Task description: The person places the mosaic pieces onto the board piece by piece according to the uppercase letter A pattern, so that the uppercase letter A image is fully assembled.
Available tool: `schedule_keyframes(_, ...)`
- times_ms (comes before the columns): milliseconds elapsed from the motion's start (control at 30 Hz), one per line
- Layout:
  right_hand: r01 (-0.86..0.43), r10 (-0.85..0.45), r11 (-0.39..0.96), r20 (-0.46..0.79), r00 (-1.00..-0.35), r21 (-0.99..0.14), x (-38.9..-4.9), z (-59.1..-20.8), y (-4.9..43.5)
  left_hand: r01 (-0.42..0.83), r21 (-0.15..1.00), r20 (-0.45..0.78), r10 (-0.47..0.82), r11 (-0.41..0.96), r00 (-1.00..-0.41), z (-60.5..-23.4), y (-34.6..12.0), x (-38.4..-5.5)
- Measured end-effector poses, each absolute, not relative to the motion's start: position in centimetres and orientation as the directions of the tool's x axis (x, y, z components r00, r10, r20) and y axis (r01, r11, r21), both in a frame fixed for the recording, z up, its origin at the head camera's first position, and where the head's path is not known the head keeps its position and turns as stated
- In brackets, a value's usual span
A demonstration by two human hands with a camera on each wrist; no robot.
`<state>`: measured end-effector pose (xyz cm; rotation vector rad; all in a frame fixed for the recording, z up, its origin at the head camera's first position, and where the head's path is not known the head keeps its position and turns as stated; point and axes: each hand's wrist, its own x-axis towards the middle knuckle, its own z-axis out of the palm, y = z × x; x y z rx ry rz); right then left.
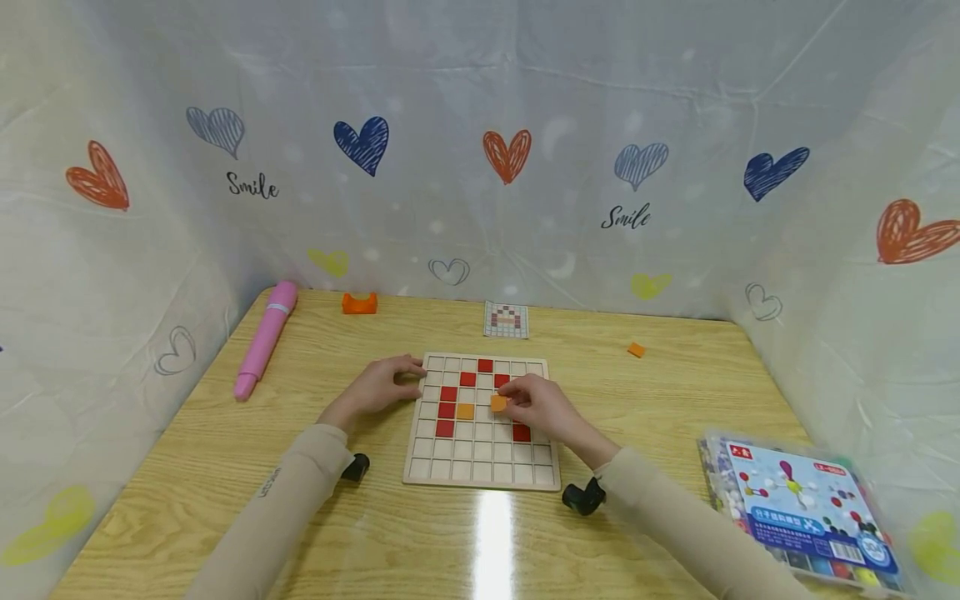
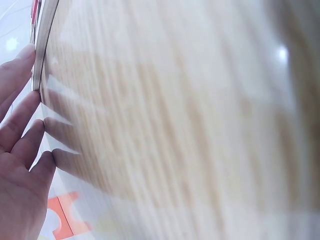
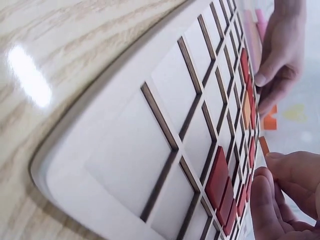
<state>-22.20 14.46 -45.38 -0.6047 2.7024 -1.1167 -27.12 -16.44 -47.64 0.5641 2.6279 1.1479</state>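
A wooden grid board [image 1: 482, 473] lies on the table, with several red tiles [image 1: 445, 428] set in its cells. One orange tile [image 1: 465, 412] sits left of the middle. Between thumb and fingers, my right hand [image 1: 546, 408] pinches another orange square tile [image 1: 498, 403] over the board, right of the middle. In the right wrist view this tile [image 3: 264, 145] stands tilted at the fingertips. My left hand [image 1: 378, 387] touches the board's left edge with its fingers extended. The left wrist view shows those fingertips [image 2: 31, 51] against the board's side.
A small pattern card [image 1: 506, 320] lies behind the board. One loose orange tile [image 1: 636, 350] is at the back right. A pink pen-shaped stick [image 1: 265, 342] and an orange notched block [image 1: 360, 304] lie back left. A clear molecular model box [image 1: 806, 512] stands front right.
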Motion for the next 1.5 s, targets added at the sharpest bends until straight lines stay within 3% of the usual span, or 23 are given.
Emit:
schedule_keyframes(667,-0.325,-0.445,0.657,-0.002,-0.896,-0.68,-22.1,-46.0,12.9,0.267,0.734,-0.035,0.427,0.625,-0.903,-47.8,-16.5,-27.3)
schedule_keyframes(1500,-0.423,-0.489,0.706,0.04,-0.871,-0.569,-22.2,-46.1,12.1,0.259,0.721,-0.055,0.426,0.643,-0.903,-47.7,-16.4,-27.3)
